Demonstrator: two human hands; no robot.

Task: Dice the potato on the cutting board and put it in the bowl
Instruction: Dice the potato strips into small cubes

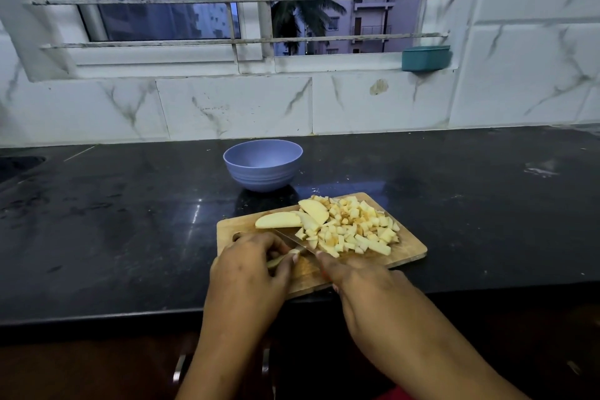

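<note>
left hand point(250, 266) pinches potato piece point(281, 258); right hand point(354, 279) grips knife point(293, 240), blade on piece. diced pile point(354, 227) beyond blade; uncut slices point(279, 220) beyond left hand. bowl point(263, 164) farther out, empty: transfer pending.

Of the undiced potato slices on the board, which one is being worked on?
The small slice pinned under the left hand, with the knife at it; the two larger slices lie untouched farther back.
</note>
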